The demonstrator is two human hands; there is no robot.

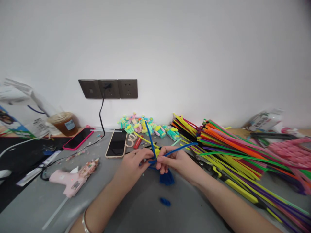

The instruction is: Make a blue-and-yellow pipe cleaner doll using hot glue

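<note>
Fingertips of our left hand and right hand are pinching thin, fuzzy blue pipe cleaners, closed around them at the frame's centre. We are seeing a pale-pink plastic glue gun at lower left.

no wording can be read for certain; the print is too small or blurred. a pale blue label with faint dark lines sits on the drink cup. a barcode marks the packaging bag at the far left, and another striped code is on the packet at the right. the red strip bears pale, illegible marks.
</note>
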